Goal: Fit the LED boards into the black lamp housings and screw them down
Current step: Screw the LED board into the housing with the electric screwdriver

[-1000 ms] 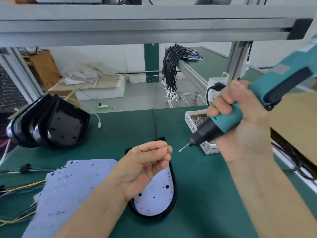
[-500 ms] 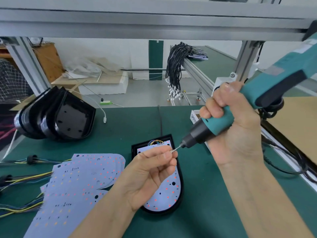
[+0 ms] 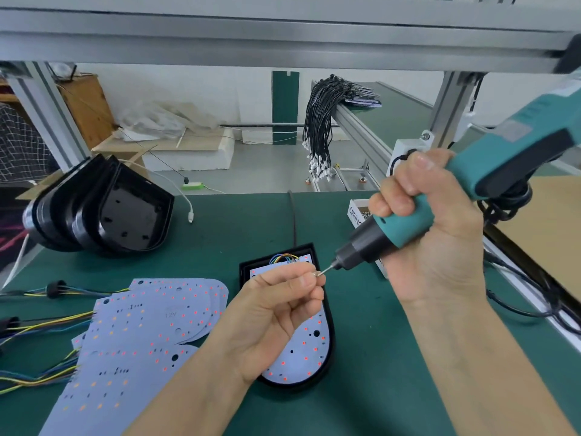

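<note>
Left hand [image 3: 276,313] curled, pinching a tiny screw [image 3: 317,273] between thumb and fingertips, right at the tip of the screwdriver [image 3: 405,225]. Right hand [image 3: 430,234] wrapped tight round the teal screwdriver, tip pointing down and left at the screw.

LED board [image 3: 306,347] already lying inside the black lamp housing [image 3: 328,313], in the middle of the green table [image 3: 239,228], under the left hand. Coloured wires [image 3: 284,258] bunched at the far end of the board.

Screw: very small, hard, shiny, probably slippery. Easy to drop and lose. Best pinched by the sides so the head meets the bit. Board: thin, flat, likely light and a bit bendy, with little lights that could scratch. Best held by the edges. Housing: stiff plastic, light, may slide on the table when pushed.

Around: a spread of spare LED boards [image 3: 147,335] on the near left, with yellow and blue wires [image 3: 37,325] trailing off left. A stack of empty black housings [image 3: 103,212] on the far left. A small white screw box [image 3: 358,212] behind the screwdriver. A bundle of black cables [image 3: 320,121] hanging far back. Black cords [image 3: 534,297] on the right.

In the way: the left hand covers much of the board, so the screw holes there cannot be seen. Wires at the far end could get pinched.
</note>
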Tool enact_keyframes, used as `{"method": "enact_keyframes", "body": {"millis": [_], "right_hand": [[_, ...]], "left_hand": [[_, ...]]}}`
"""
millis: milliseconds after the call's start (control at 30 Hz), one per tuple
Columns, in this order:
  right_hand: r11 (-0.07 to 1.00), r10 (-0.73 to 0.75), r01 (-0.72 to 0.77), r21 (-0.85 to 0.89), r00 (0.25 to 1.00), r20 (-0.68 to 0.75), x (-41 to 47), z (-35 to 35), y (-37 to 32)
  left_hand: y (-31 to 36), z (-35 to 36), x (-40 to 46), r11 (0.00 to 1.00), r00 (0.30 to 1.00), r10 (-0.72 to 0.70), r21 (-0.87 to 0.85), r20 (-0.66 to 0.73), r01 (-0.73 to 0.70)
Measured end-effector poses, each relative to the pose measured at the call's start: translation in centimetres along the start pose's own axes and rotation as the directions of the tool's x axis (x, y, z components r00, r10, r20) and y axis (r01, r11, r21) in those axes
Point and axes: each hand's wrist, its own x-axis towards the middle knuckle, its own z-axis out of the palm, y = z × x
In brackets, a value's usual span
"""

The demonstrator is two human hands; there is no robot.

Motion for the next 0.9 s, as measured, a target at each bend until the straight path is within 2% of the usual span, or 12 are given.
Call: {"method": "enact_keyframes", "body": {"millis": [267,567,700,900], "right_hand": [[1.0,0.0,0.0,-0.005,1.0,0.009,-0.2,0.1,0.0],[0.999,-0.048,0.048,0.0,0.996,0.077,-0.3,-0.2,0.3],[0.997,-0.082,0.082,0.007,0.996,0.022,-0.5,-0.7,1.0],[0.997,-0.083,0.083,-0.001,0.996,-0.037,-0.8,-1.3,1.8]], "left_hand": [[-0.4,-0.1,-0.1,1.0,1.0,0.013,0.001,0.006,-0.013],[-0.5,0.0,-0.1,0.979,0.985,0.173,0.116,-0.022,-0.169],[-0.3,-0.2,0.0,0.946,0.962,0.268,0.199,-0.046,-0.254],[-0.4,-0.5,0.1,0.929,0.953,0.297,0.251,-0.067,-0.272]]}}
